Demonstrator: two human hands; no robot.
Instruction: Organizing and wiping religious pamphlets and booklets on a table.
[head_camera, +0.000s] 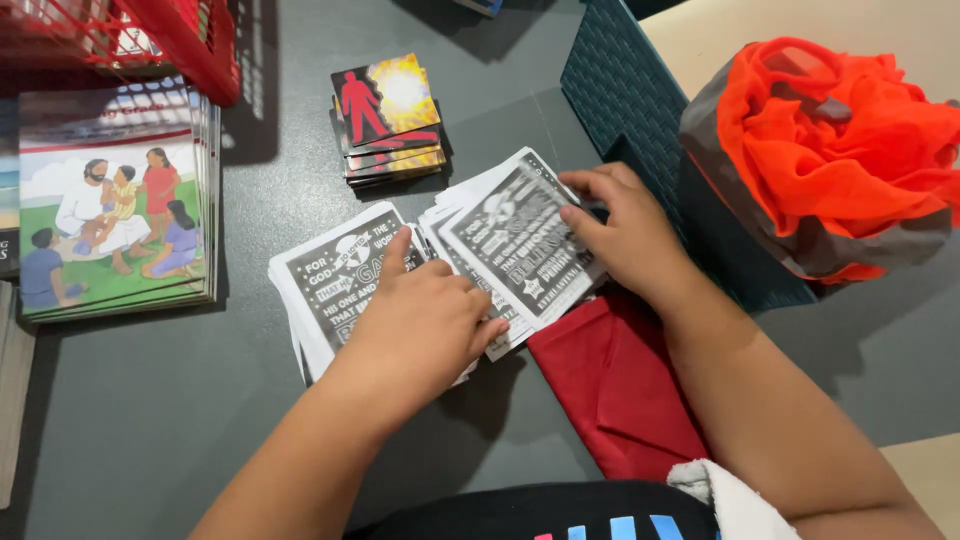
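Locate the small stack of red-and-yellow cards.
The card stack sits top centre on the dark table, just beyond the black-and-white leaflets, right of the picture books.
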